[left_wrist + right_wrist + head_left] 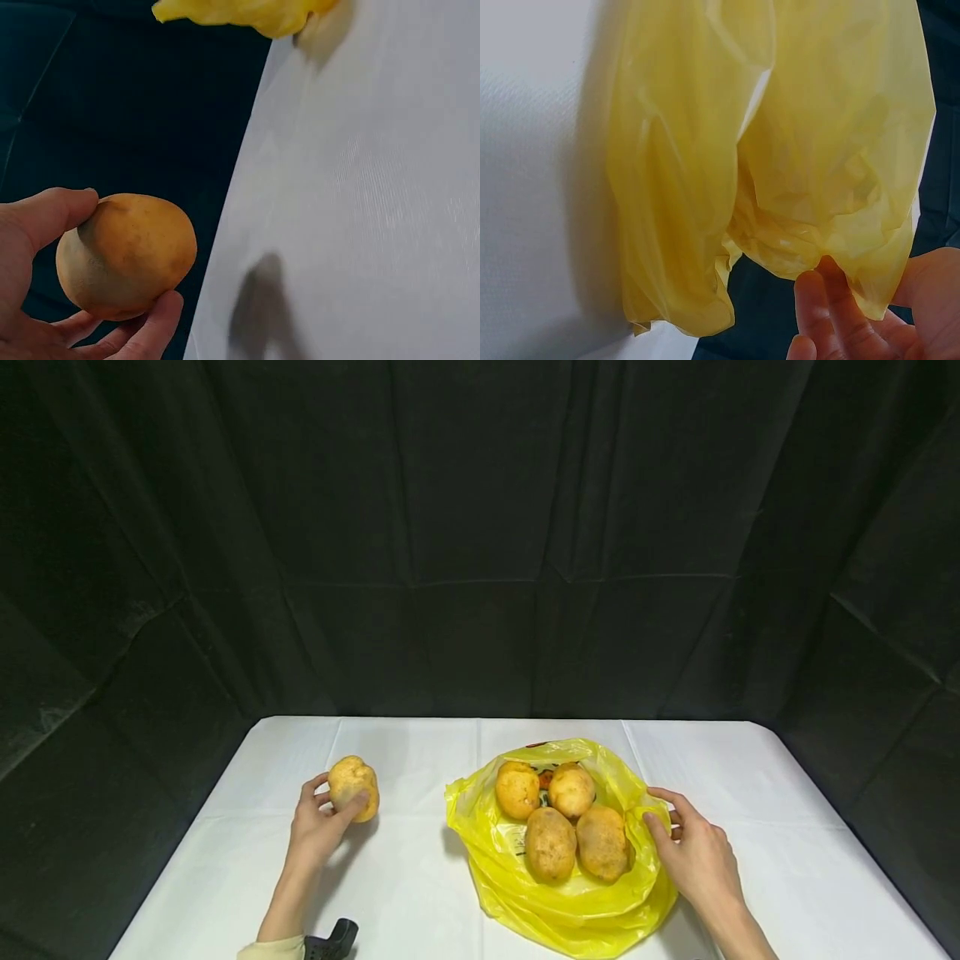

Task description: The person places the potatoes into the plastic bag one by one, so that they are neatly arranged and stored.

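Note:
On the left side in the head view, my left hand (317, 831) grips a potato (349, 783) between thumb and fingers, and a shadow falls on the table to its right. The left wrist view shows the same potato (142, 251) held off the tabletop. A yellow plastic bag (517, 906) sits right of centre with its mouth spread wide. Several potatoes (551, 845) lie inside it. My right hand (703, 853) pinches the bag's right rim, thumb on the inner side. From the right wrist, the bag's outer wall (682, 187) hangs in folds beside the fingers.
A white cloth covers the table (420, 893). Dark curtains (480, 543) stand behind it and along both sides. A black device (333, 939) is strapped at my left wrist, near a pale sleeve (273, 949).

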Tool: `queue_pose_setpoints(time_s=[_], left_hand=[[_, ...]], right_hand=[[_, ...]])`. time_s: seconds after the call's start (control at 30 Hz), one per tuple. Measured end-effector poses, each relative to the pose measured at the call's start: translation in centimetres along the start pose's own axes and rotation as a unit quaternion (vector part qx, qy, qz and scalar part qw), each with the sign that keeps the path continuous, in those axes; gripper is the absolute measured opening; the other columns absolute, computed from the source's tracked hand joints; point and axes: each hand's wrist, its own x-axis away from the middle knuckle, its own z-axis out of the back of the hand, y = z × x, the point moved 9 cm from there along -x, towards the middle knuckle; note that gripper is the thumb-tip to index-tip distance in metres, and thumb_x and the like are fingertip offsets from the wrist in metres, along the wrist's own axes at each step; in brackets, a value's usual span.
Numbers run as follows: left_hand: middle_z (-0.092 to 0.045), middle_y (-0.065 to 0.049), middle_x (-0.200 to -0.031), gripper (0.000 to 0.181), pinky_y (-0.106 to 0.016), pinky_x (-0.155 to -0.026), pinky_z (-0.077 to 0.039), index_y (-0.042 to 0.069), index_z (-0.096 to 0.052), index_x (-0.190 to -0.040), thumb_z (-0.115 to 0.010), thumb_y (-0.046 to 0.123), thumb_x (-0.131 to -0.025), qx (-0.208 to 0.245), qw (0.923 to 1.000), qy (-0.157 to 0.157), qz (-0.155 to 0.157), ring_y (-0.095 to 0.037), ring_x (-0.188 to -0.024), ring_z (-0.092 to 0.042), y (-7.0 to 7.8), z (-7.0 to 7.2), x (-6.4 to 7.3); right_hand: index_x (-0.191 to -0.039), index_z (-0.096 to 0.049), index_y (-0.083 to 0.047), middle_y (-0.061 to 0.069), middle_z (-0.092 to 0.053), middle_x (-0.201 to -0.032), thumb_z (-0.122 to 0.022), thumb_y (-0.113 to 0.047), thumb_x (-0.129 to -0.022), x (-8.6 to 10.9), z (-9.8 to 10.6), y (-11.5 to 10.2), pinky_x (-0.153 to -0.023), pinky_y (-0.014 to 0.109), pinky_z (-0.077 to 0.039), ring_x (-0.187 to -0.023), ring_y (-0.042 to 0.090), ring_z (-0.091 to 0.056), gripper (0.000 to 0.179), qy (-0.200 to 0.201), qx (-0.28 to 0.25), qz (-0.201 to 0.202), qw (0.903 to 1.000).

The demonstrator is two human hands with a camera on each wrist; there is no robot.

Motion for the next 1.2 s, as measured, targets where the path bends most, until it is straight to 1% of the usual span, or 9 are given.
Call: queue_pose_setpoints(time_s=[0.1,0.27,0.5,0.73,0.83,1.03,1.2], left_hand=[[-0.048,-0.03,-0.128,0.081,-0.029,-0.074,-0.049,-0.004,-0.028,-0.145,-0.075,0.029,-0.087,0.006,0.9999,-0.01,-0.007,-0.038,-0.106,-0.057,0.5,-0.4,0.5],[-0.048,-0.027,-0.124,0.079,-0.026,-0.069,-0.049,-0.004,-0.03,-0.144,-0.076,0.023,-0.086,0.035,0.999,-0.023,-0.013,-0.031,-0.096,-0.058,1.3,-1.1,1.0],[-0.048,-0.024,-0.125,0.079,-0.029,-0.073,-0.05,-0.002,-0.03,-0.145,-0.077,0.021,-0.086,0.058,0.9969,-0.051,-0.014,-0.027,-0.095,-0.06,1.8,-2.0,1.5],[-0.048,-0.023,-0.126,0.082,-0.034,-0.077,-0.05,0.002,-0.029,-0.146,-0.078,0.025,-0.085,0.07,0.9939,-0.084,-0.02,-0.026,-0.096,-0.062,2.3,-3.1,2.3],[-0.049,-0.022,-0.126,0.082,-0.036,-0.078,-0.05,0.003,-0.029,-0.146,-0.078,0.027,-0.084,0.074,0.9929,-0.091,-0.019,-0.025,-0.095,-0.061,2.4,-3.5,2.5],[-0.051,-0.023,-0.123,0.081,-0.04,-0.08,-0.051,0.002,-0.031,-0.145,-0.078,0.026,-0.084,0.091,0.9902,-0.104,-0.021,-0.025,-0.092,-0.062,2.6,-4.1,2.8],[-0.051,-0.022,-0.122,0.08,-0.036,-0.077,-0.051,0.002,-0.031,-0.145,-0.078,0.025,-0.084,0.098,0.989,-0.109,-0.022,-0.024,-0.09,-0.063,2.8,-4.5,3.2]], right_hand=[[-0.129,-0.058,-0.007,0.025,-0.068,-0.099,-0.064,-0.016,-0.094,0.0,-0.1,0.0,-0.071,0.053,-0.051,-0.081,0.033,-0.066,0.037,-0.002,-0.001,-0.001,1.0],[-0.13,-0.057,-0.007,0.025,-0.068,-0.099,-0.064,-0.016,-0.094,0.0,-0.2,0.1,-0.072,0.053,-0.05,-0.081,0.033,-0.066,0.037,-0.008,-0.001,-0.007,0.9999],[-0.131,-0.057,-0.007,0.023,-0.067,-0.1,-0.065,-0.016,-0.094,0.0,-0.3,0.2,-0.073,0.051,-0.05,-0.082,0.031,-0.065,0.038,-0.016,-0.004,-0.019,0.9997],[-0.131,-0.057,-0.007,0.023,-0.067,-0.099,-0.065,-0.015,-0.094,0.1,-0.1,0.1,-0.071,0.051,-0.05,-0.081,0.031,-0.065,0.038,-0.01,-0.002,-0.013,0.9999],[-0.13,-0.057,-0.007,0.022,-0.067,-0.098,-0.065,-0.015,-0.094,0.0,-0.1,0.0,-0.07,0.051,-0.05,-0.081,0.031,-0.065,0.038,-0.004,-0.002,-0.01,0.9999],[-0.13,-0.057,-0.007,0.023,-0.068,-0.099,-0.065,-0.015,-0.094,0.1,-0.2,0.0,-0.072,0.051,-0.049,-0.081,0.031,-0.065,0.038,-0.007,-0.002,-0.012,0.9999],[-0.131,-0.057,-0.007,0.023,-0.068,-0.099,-0.064,-0.016,-0.094,0.1,-0.2,0.1,-0.072,0.051,-0.049,-0.081,0.031,-0.064,0.038,-0.011,-0.001,-0.016,0.9998]])
